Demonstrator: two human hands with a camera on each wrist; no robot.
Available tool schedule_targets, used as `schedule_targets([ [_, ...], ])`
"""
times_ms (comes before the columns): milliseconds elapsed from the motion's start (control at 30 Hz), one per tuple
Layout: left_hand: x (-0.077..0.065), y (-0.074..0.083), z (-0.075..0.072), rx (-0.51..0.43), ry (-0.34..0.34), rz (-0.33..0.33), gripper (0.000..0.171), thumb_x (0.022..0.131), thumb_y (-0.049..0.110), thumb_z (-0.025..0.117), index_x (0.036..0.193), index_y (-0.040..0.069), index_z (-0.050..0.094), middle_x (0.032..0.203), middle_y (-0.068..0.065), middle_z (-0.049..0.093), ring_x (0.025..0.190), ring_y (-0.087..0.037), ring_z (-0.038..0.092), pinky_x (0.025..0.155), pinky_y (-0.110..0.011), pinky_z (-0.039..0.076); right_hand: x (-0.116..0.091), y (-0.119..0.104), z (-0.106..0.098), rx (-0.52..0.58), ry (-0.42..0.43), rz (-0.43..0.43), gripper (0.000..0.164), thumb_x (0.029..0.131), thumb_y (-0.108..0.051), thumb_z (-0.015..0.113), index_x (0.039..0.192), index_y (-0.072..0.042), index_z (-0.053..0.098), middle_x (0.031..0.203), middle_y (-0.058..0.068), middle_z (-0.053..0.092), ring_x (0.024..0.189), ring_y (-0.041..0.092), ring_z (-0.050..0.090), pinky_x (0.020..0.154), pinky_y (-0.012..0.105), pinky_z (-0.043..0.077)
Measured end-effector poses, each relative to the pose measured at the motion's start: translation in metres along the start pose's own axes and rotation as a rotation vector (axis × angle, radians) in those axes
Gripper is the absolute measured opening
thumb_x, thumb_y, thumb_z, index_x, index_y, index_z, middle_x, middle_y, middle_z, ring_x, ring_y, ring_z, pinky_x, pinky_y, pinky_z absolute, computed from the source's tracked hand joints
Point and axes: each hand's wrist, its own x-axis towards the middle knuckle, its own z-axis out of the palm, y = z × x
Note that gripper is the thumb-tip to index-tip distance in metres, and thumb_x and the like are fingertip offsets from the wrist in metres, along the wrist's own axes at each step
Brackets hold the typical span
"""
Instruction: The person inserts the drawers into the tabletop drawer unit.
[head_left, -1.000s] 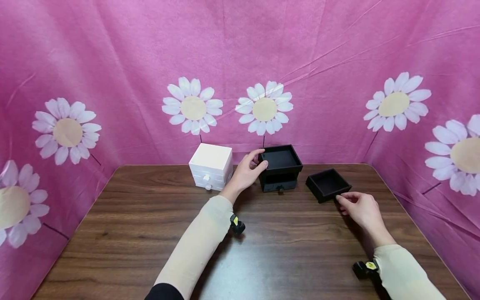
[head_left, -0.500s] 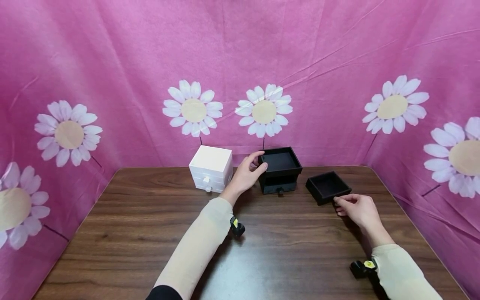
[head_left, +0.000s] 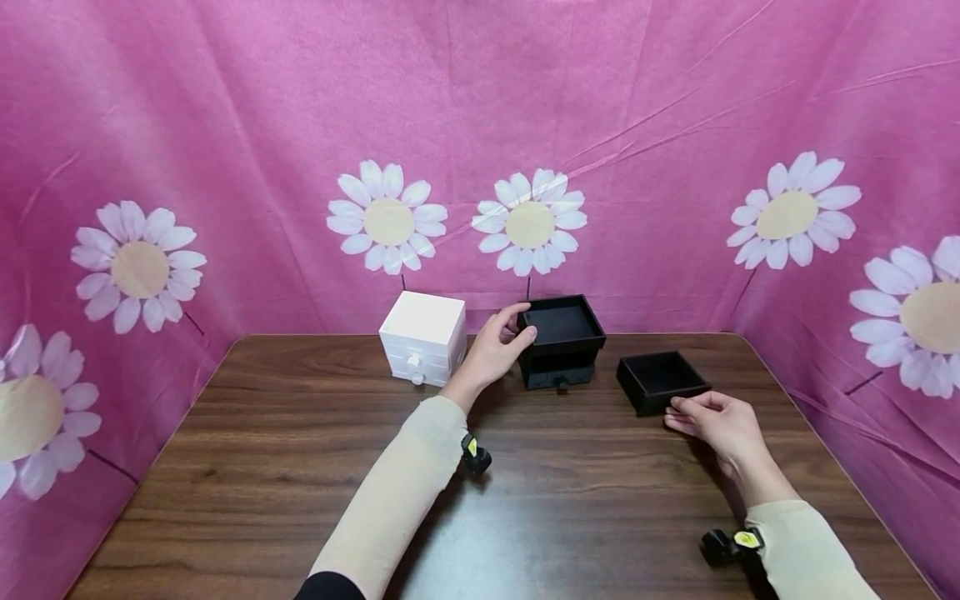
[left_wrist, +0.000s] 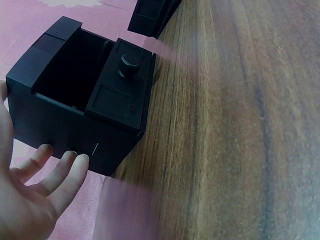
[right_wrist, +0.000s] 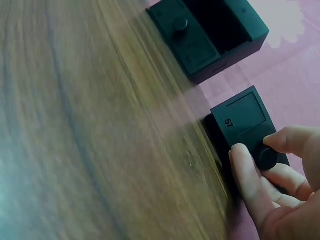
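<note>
Toward the back of the table stands a black mini drawer cabinet (head_left: pixel 564 342) with a tray-like top, a gaping upper slot and a lower drawer with a round knob (left_wrist: pixel 129 65). My left hand (head_left: pixel 492 346) holds its left side, several fingertips against the side wall (left_wrist: pixel 60 120) and the thumb by the top rim. Right of the cabinet, a separate black drawer (head_left: pixel 643 390) sits hollow side up. Its front panel (right_wrist: pixel 245 116) bears a number, apparently 57. My right hand (head_left: pixel 722 425) pinches the drawer's knob (right_wrist: pixel 267 157) between thumb and fingers.
A white mini drawer cabinet (head_left: pixel 423 333) with knobs stands left of the black one, close to my left wrist. The wooden table (head_left: pixel 585 500) ends at a pink cloth (head_left: pixel 637 100) printed with daisies. Both wrists carry small cameras.
My right hand has turned the loose drawer so it faces me more squarely, shifting it slightly right. The fingers have closed in around its knob. My left hand stays on the cabinet.
</note>
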Motion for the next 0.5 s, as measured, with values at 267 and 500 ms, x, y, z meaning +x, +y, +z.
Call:
schedule_targets([
  [267, 0.001, 0.000, 0.001, -0.003, 0.002, 0.002, 0.050, 0.108, 0.032, 0.065, 0.156, 0.022, 0.056, 0.124, -0.017, 0.056, 0.115, -0.029, 0.061, 0.101, -0.041, 0.051, -0.011, 0.005, 0.006, 0.107, 0.004, -0.066, 0.029, 0.102, 0.010, 0.062, 0.079, -0.005, 0.071, 0.080, 0.003, 0.081, 0.074, 0.013, 0.081, 0.074, 0.028, 0.065],
  [500, 0.000, 0.000, 0.001, -0.004, 0.006, 0.006, 0.050, 0.107, 0.031, 0.065, 0.156, 0.021, 0.056, 0.125, -0.020, 0.056, 0.115, -0.030, 0.061, 0.101, -0.041, 0.051, -0.019, 0.009, 0.011, 0.126, 0.012, -0.119, 0.029, 0.101, 0.011, 0.063, 0.079, -0.005, 0.072, 0.078, 0.006, 0.081, 0.073, 0.013, 0.081, 0.073, 0.029, 0.065],
])
